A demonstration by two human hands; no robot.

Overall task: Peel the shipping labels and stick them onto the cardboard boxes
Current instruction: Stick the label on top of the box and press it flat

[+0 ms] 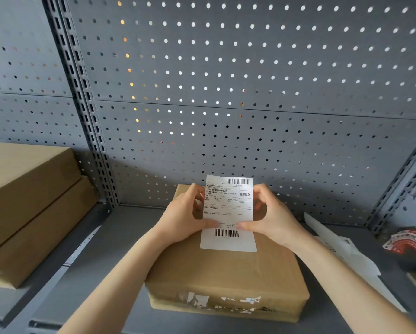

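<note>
A white shipping label [228,210] with two barcodes is held over a brown cardboard box [226,273] lying on the grey shelf. Its lower edge rests on the box top and its upper part stands raised. My left hand [185,218] grips the label's left edge, thumb pressing near the lower barcode. My right hand [269,218] holds the right edge the same way. Torn white label scraps show on the box's front face [224,301].
Two stacked cardboard boxes [26,208] sit on the left. White backing sheets [342,249] lie to the right of the box, with a red-and-white printed roll [407,239] at the far right. A grey pegboard wall [226,92] stands behind the shelf [101,261].
</note>
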